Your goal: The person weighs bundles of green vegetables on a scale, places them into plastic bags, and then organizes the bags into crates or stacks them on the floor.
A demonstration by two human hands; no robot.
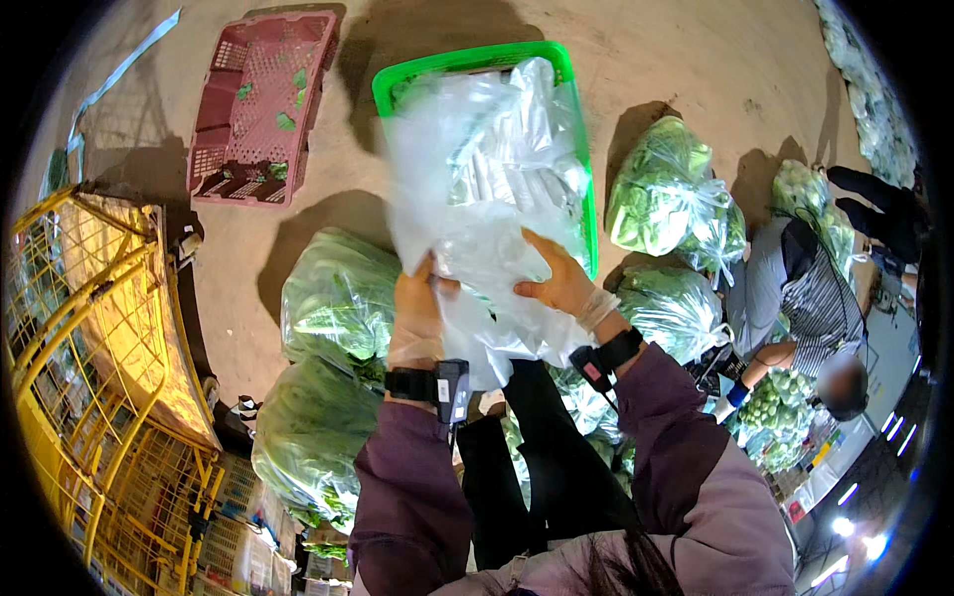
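Observation:
A thin translucent plastic bag (477, 238), partly blurred, hangs between my hands. My left hand (417, 305) grips its near left side, with thumb and finger pinched on the film. My right hand (555, 279) lies against the bag's right side, thumb and fingers apart; whether it grips any film I cannot tell. Both hands seem to wear thin clear gloves. Just beyond them stands a green plastic basket (585, 186) holding a heap of clear plastic bags (507, 164), which the bag in my hands partly covers.
A red crate (257, 104) holds leaf scraps. Bagged leafy greens stand at left (339, 290) and right (659, 186). A yellow wire-mesh cart (112, 298) is at far left. Another person (812, 298) bends over bagged round vegetables (782, 402) at right.

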